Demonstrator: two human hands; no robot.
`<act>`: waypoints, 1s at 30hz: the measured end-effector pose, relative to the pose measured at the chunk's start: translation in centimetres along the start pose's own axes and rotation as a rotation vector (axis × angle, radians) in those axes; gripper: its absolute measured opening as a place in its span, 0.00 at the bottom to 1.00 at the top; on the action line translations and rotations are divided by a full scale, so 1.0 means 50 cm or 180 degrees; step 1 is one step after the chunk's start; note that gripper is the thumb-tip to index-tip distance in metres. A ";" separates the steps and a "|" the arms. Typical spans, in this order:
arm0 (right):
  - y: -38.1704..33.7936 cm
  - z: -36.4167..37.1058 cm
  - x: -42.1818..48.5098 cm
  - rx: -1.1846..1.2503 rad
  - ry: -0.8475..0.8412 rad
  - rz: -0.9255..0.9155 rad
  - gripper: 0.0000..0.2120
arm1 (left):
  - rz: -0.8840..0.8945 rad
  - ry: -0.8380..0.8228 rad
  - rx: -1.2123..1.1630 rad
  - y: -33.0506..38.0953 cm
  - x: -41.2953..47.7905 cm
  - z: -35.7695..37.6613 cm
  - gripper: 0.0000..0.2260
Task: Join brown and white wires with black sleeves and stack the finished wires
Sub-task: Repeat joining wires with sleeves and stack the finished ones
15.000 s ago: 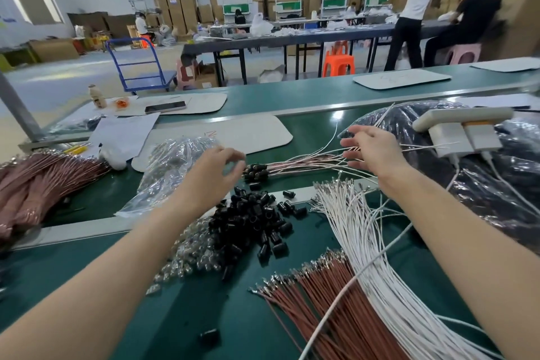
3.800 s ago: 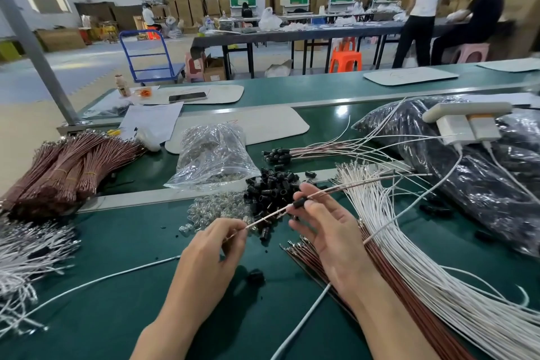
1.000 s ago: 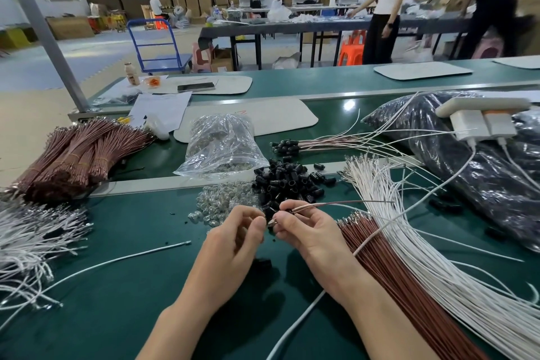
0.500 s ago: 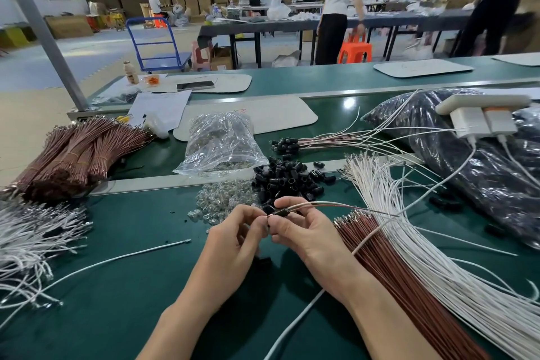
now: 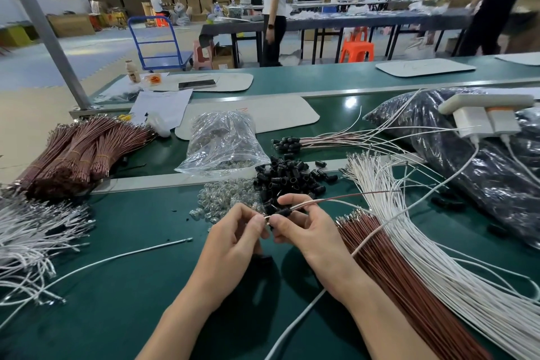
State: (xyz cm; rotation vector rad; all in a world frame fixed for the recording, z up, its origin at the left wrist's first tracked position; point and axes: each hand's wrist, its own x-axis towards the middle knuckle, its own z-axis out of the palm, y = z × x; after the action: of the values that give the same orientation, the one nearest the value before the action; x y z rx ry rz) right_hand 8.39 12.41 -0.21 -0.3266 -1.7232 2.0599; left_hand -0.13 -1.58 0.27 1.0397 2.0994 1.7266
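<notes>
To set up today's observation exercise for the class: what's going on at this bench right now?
A person is joining wires by hand. The right hand pinches a black sleeve threaded on a brown and white wire pair, while the left hand pinches the pair's end poking out of it. Loose sleeves, brown wires and white wires lie close by on the green bench; finished wires are stacked further back.

Left hand (image 5: 233, 238) and right hand (image 5: 304, 231) pinching black sleeve (image 5: 283, 211) on brown wire (image 5: 344, 197); sleeve pile (image 5: 287, 181) lying just beyond on worktop (image 5: 117, 286).
</notes>
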 end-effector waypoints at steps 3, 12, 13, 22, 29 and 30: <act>0.001 0.000 0.000 -0.0050 -0.0005 -0.0012 0.13 | -0.0071 -0.0001 0.0004 0.000 0.001 0.001 0.10; 0.003 -0.001 0.003 -0.0001 -0.0003 0.0077 0.14 | -0.0214 -0.0108 -0.0088 -0.002 0.002 0.007 0.10; 0.003 -0.001 0.003 0.0027 -0.0008 0.0092 0.14 | -0.0209 -0.0115 -0.0045 -0.003 0.001 0.008 0.10; 0.001 -0.002 0.002 0.0084 -0.0056 0.0218 0.13 | -0.0155 -0.0145 0.0036 -0.002 -0.003 0.009 0.12; 0.002 -0.004 0.006 0.0205 0.0092 0.0227 0.08 | -0.0015 -0.0135 0.0189 -0.002 0.000 0.013 0.13; 0.001 -0.005 0.007 0.0263 0.0122 0.0218 0.08 | 0.0006 -0.0104 0.0227 -0.003 0.000 0.012 0.14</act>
State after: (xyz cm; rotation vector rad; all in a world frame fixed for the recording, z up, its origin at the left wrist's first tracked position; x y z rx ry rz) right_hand 8.18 12.76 -0.29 -0.4017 -1.6206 2.1523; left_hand 0.16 -1.11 -0.03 1.0820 2.1548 1.6351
